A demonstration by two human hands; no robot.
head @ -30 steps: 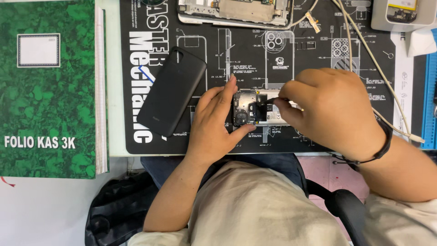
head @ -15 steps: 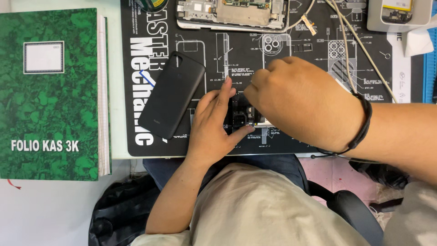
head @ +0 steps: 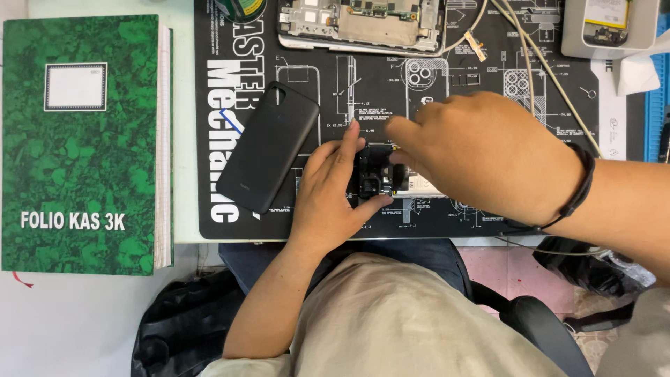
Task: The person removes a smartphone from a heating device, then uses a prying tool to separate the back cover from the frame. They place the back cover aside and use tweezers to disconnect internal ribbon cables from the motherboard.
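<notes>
Right hand (head: 488, 157): shifting leftward from its earlier spot, now covering most of the small phone part (head: 377, 178); left hand (head: 335, 192) gripping as before.

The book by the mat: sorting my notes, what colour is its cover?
Mottled green book with a white label, clear in the head view.

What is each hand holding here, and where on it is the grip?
The left hand pinches a small phone part by its left end, thumb below, fingers above. The right hand covers its right end; its grip cannot be told.
</notes>
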